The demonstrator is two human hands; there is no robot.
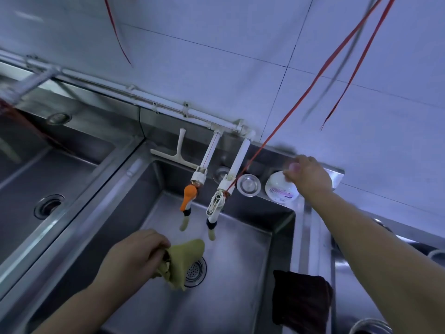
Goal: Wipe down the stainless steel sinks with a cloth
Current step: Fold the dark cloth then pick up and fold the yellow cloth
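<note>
Over the middle sink [240, 285], the left hand [134, 254] grips a bunched yellow-green cloth [183, 261], which hangs from its curled fingers just above the round drain strainer [196, 271]. Well apart, at the sink's back ledge, the right hand [309, 175] reaches out with fingers curled onto the top of a white bottle [280, 189] beside the taps.

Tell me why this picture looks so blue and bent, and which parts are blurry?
Head view: a cool bluish cast covers the tiled wall; the wide-angle lens bows the sink rim and the wall pipe; the hanging red cords and the far left corner smear with motion; the taps, yellow cloth and left hand stay fairly sharp; soft glare streaks the steel.
</note>
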